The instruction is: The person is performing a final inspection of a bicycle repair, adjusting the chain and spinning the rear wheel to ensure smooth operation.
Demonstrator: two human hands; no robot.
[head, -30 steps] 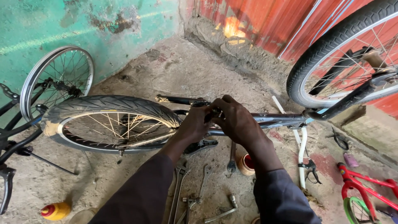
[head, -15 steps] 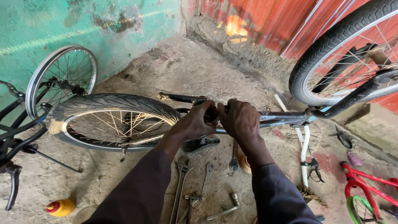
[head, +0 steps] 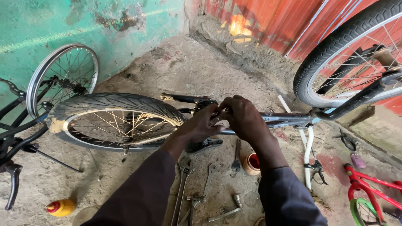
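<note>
Working at the bicycle frame (head: 289, 119), which lies on its side on the concrete floor (head: 180, 67).

- Left hand (head: 201, 125): grip curled shut around a part at the frame's bottom bracket, near the sprocket (head: 205, 104); what it pinches is hidden by the fingers.
- Right hand (head: 245, 119): grip closed over the same spot, touching the left hand; its hold cannot be made out exactly.
- Rear wheel (head: 113, 119): tyre on, left of the frame's centre, flat to the floor.
- Wrenches (head: 184, 184): several lying just below the frame, between the sleeves.
- Small red-and-tan tub (head: 252, 164): below the frame, beside a wrench.
- Yellow bottle (head: 60, 207): well left and below the frame.
- Spare rim (head: 63, 79): beyond the rear wheel, against the green wall.

Handling note: the step looks like finger-tightening a small fitting. Best done with both thumbs steadying the part square to the frame and turning gently to avoid cross-threading.
</note>
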